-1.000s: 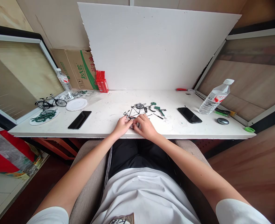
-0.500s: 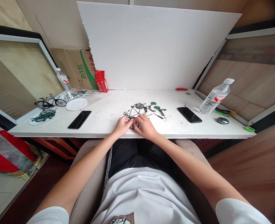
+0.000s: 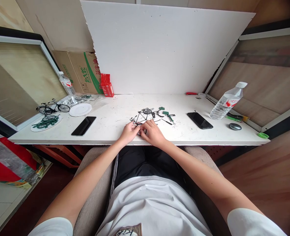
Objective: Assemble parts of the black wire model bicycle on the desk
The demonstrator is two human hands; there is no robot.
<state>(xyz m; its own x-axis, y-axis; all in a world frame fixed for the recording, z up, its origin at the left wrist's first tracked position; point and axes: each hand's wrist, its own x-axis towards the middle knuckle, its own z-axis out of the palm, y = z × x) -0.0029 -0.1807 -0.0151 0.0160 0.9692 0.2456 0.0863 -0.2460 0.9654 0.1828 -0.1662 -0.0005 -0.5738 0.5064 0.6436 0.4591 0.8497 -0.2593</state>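
Close to the table's front edge, my left hand [image 3: 129, 132] and my right hand [image 3: 153, 132] meet, fingers pinched on a small model bicycle wheel [image 3: 142, 132]. A dark thin piece shows at the wheel's upper side, but the fingertips cover much of it. Just beyond my hands lies a thin black bicycle frame [image 3: 141, 116], and another spoked wheel [image 3: 147, 111] rests at its far end. Right of these are a curved black piece [image 3: 159, 114], a green block [image 3: 162, 108] and a green part [image 3: 169, 117] with an arm.
A black phone [image 3: 84, 126] lies to the left, another phone [image 3: 200, 120] to the right. Farther left are an assembled model bicycle [image 3: 52, 107], a white plate [image 3: 80, 109] and green parts [image 3: 46, 121] on a disc. A water bottle [image 3: 227, 101] stands at right, near a round grey object [image 3: 235, 127].
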